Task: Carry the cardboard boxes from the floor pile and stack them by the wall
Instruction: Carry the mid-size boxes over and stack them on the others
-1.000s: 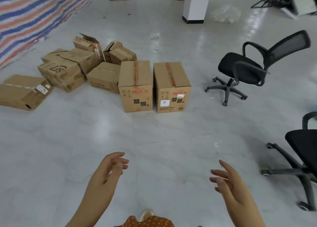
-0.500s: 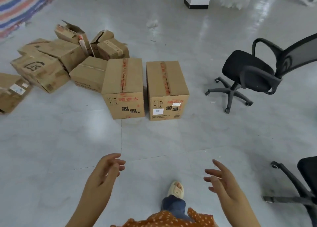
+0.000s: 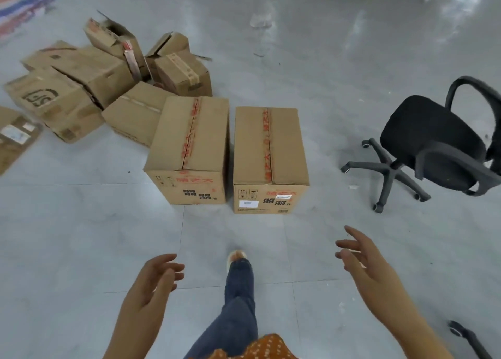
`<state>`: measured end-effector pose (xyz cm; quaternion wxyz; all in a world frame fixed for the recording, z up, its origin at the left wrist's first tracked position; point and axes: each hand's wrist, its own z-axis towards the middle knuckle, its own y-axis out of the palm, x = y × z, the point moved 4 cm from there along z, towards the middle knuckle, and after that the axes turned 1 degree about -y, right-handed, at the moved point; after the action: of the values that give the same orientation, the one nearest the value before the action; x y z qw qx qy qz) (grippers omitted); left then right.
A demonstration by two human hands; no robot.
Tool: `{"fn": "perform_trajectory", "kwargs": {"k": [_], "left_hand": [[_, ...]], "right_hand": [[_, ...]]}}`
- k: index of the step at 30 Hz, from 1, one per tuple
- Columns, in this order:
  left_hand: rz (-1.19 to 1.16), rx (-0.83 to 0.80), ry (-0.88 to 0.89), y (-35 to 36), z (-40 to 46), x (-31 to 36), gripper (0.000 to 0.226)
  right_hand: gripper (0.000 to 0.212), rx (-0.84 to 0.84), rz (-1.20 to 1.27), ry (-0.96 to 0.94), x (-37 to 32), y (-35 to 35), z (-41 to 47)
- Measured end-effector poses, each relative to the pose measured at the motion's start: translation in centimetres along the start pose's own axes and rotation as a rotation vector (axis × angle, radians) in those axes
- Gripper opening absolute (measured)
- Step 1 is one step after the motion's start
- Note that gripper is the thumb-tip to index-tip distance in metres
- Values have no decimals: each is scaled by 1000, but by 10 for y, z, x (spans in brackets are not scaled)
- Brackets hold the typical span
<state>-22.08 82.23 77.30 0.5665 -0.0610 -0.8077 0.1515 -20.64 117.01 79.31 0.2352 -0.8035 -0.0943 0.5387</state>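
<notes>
Both hands, left [image 3: 151, 282] & right [image 3: 363, 261], empty, spread apart w/ loose fingers, prob sized to grab right taped box [image 3: 269, 152].

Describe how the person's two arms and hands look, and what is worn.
Both forearms are bare, with no sleeve in view. The left hand and the right hand wear no glove, ring, watch or bracelet that shows. Lower down, an orange garment with small pale dots and a dark blue denim trouser leg show, ending in a pale slipper.
</notes>
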Motion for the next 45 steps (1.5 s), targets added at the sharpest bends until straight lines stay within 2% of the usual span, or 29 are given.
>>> {"fn": "perform_trajectory", "kwargs": {"k": [6, 11, 15, 19, 23, 25, 28, 31, 33, 35, 38, 41, 45], "left_hand": [[33, -65, 8, 50, 134, 66, 23], [189, -230, -26, 100, 243, 83, 18], [309, -262, -130, 150, 328, 54, 17], [301, -249, -280, 213, 401, 0, 14], [284, -90, -421, 266, 457, -83, 39], [204, -7, -556, 286, 473, -128, 50], [-17, 20, -711, 312, 480, -182, 40], [-129, 5, -705, 324, 485, -208, 49], [-187, 21, -694, 326, 487, -216, 42], [-236, 50, -700, 328, 488, -216, 38], [-249, 91, -699, 332, 486, -200, 45], [-249, 130, -671, 330, 480, -169, 48], [-265, 197, -628, 322, 474, -116, 41]], "right_hand": [[34, 40, -1, 70, -28, -4, 117], [34, 77, 1, 144, -31, -16, 207], [29, -7, -50, 220, 1, -4, 285], [25, -78, -89, 304, 55, 19, 377], [36, -73, -105, 454, 145, 54, 465], [47, -59, -125, 496, 186, 70, 502], [62, -139, -70, 562, 240, 93, 542], [62, -228, 39, 544, 273, 113, 564], [59, -214, 103, 530, 285, 119, 572], [59, -195, 156, 535, 291, 121, 575], [56, -191, 199, 543, 283, 112, 575], [48, -158, 240, 576, 252, 90, 575], [40, -100, 251, 576, 200, 53, 567]]}}
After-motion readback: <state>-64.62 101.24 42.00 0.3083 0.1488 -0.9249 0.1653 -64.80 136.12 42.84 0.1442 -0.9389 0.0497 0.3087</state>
